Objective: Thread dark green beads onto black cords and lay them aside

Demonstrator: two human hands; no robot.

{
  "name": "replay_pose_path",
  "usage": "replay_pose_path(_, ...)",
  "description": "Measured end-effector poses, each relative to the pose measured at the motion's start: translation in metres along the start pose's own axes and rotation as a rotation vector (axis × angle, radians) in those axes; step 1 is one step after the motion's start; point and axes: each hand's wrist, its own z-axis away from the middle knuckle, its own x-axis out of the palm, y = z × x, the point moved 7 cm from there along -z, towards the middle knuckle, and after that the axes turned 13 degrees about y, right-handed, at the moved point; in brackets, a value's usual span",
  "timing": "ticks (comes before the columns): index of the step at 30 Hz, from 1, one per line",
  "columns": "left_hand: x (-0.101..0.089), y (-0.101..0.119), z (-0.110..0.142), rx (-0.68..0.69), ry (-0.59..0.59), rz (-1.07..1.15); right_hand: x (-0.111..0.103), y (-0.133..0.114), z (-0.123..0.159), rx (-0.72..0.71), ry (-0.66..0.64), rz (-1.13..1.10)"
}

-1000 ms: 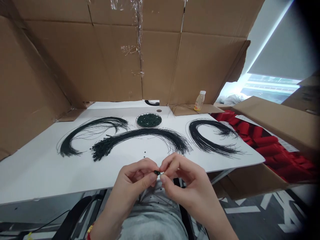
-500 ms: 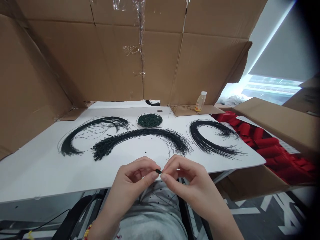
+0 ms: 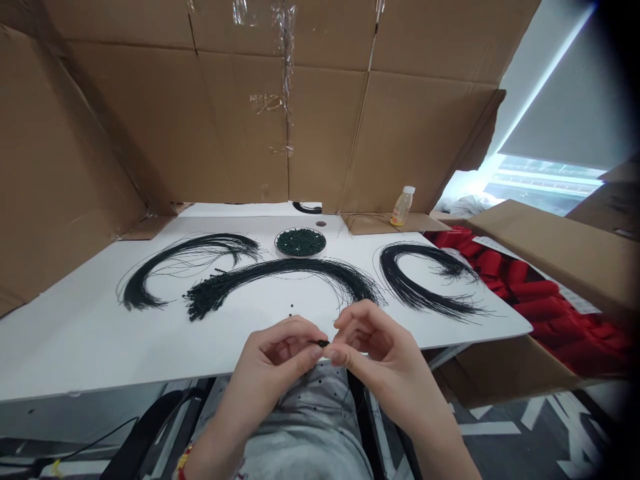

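My left hand (image 3: 283, 353) pinches a small dark bead (image 3: 323, 343) between thumb and forefinger, above the table's front edge. My right hand (image 3: 375, 353) is close beside it, thumb tip near the bead and forefinger lifted away, leaving a gap between them. Any cord running through the bead is too fine to make out. Beyond my hands lies a long bundle of black cords (image 3: 295, 265), its left end thick with dark beads (image 3: 205, 297). Behind this bundle stands a round dish (image 3: 277, 251) filled with small dark green beads (image 3: 300, 241).
More curved bundles of black cord lie on the white table (image 3: 125, 347), one at left (image 3: 150, 273), one at right (image 3: 395, 273). Cardboard walls (image 3: 240, 127) enclose the back and left. A small bottle (image 3: 403, 206) stands at back right. Red rolls (image 3: 535, 291) fill a box at right.
My right forefinger has lifted off the bead, parting from the thumb. A second small dark speck now shows on the table just beyond my left hand. The view has shifted slightly.
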Motion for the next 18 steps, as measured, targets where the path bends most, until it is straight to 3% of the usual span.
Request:
replay_pose_path(5,-0.007,-0.016,-0.004,-0.161,0.013,0.145,-0.004,-0.006,0.001,-0.055,0.011,0.036)
replay_pose_path(9,-0.008,-0.012,-0.006,-0.182,0.023,0.272,-0.005,-0.009,0.004,-0.109,0.005,0.102)
replay_pose_path(18,-0.004,-0.016,-0.002,-0.237,-0.024,0.417,0.003,-0.012,0.010,-0.090,0.011,0.111)
